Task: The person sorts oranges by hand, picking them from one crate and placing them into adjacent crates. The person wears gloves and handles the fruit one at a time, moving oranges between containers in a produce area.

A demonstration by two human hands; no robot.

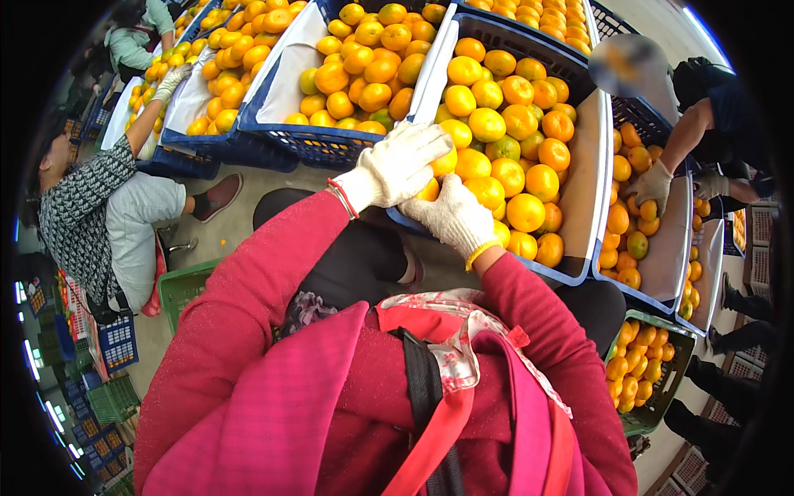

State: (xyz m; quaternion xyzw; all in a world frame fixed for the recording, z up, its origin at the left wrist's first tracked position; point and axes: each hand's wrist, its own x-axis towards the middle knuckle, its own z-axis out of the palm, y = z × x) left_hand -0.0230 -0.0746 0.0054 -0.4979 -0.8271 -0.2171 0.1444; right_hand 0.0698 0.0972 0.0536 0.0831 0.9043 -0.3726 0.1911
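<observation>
Both my hands wear cream knit gloves and meet at the near left corner of a blue crate (597,231) of mandarins. My left hand (405,164) lies with its fingers stretched out, close against a yellow-orange mandarin (445,163). Just below it, my right hand (456,217) curls with its thumb up and its fingers toward the left. Between this thumb and fingers shows part of another mandarin (428,190); the left hand partly hides it. Loose orange and yellow mandarins (525,212) fill the crate beyond my hands.
Another lined blue crate (322,140) of mandarins stands to the left, and a further mandarin crate (662,277) to the right. Green crates (186,285) sit low beside me. A co-worker (91,198) sits at the left; another person's gloved hand (653,186) reaches in from the right.
</observation>
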